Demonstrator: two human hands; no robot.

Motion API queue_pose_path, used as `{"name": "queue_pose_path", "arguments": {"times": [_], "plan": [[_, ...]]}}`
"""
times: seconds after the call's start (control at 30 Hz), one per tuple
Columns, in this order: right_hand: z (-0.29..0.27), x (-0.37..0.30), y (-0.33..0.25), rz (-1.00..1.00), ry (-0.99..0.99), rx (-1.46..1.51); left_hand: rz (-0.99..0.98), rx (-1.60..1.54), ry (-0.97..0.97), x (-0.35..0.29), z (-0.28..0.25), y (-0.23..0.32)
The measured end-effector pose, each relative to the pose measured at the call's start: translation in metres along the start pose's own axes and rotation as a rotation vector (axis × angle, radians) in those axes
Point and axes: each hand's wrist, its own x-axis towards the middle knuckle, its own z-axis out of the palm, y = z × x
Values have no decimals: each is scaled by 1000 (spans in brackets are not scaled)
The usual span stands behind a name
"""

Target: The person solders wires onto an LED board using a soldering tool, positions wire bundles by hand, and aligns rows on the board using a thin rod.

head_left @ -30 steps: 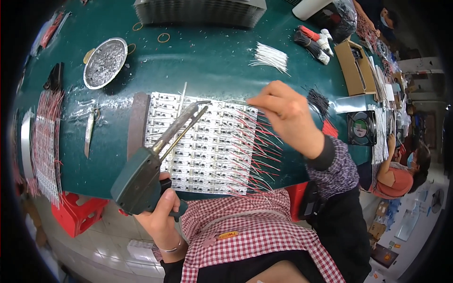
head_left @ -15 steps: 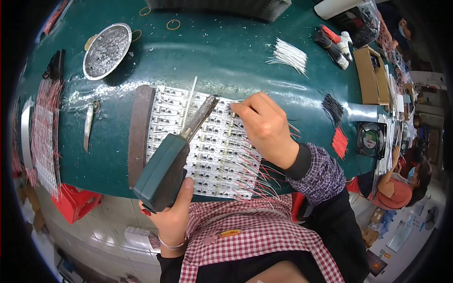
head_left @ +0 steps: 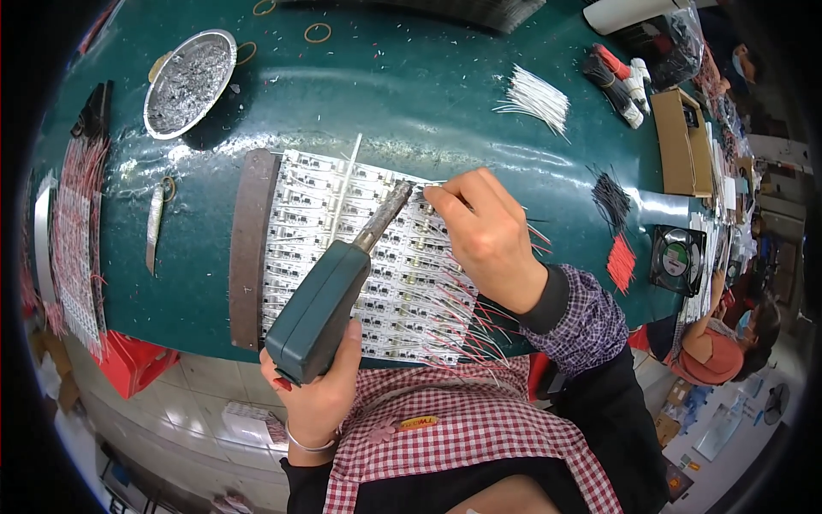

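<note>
My left hand (head_left: 324, 398) is wrapped round the dark green body of a soldering gun (head_left: 317, 308). Its metal tip points up and to the right, over the far right part of a white panel of small circuit boards (head_left: 321, 210). Just right of the tip, my right hand (head_left: 490, 240) pinches thumb and forefinger together at the panel's far edge; what lies between them is too small to make out. Red, white and dark wires (head_left: 484, 338) stick out from the panel's right side. A brown bar (head_left: 250, 257) lies along its left edge, and a thin white strip (head_left: 347, 184) crosses it.
A metal bowl of silvery scraps (head_left: 190, 84) stands far left, with a wrapped blade (head_left: 155, 223) nearer. Bundles of white wires (head_left: 538, 96), black wires (head_left: 610, 201) and red wires (head_left: 621, 264) lie right, beside a small fan (head_left: 678, 259) and a cardboard box (head_left: 682, 141). Another person (head_left: 719, 347) sits beyond.
The soldering gun in my left hand has moved right, bringing its tip closer to my right fingertips. My right hand keeps its pinch at nearly the same spot on the panel.
</note>
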Motion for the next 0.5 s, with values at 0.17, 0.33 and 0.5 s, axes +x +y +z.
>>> {"name": "queue_pose_path", "arguments": {"times": [0.17, 0.33, 0.5], "plan": [[0, 0, 0, 3, 10, 8, -126, 8, -6, 0, 0, 6], [1, 0, 0, -1, 6, 13, -203, -22, -28, 2, -2, 10], [0, 1, 0, -2, 5, 21, -223, -25, -1, 1, 0, 12]]}}
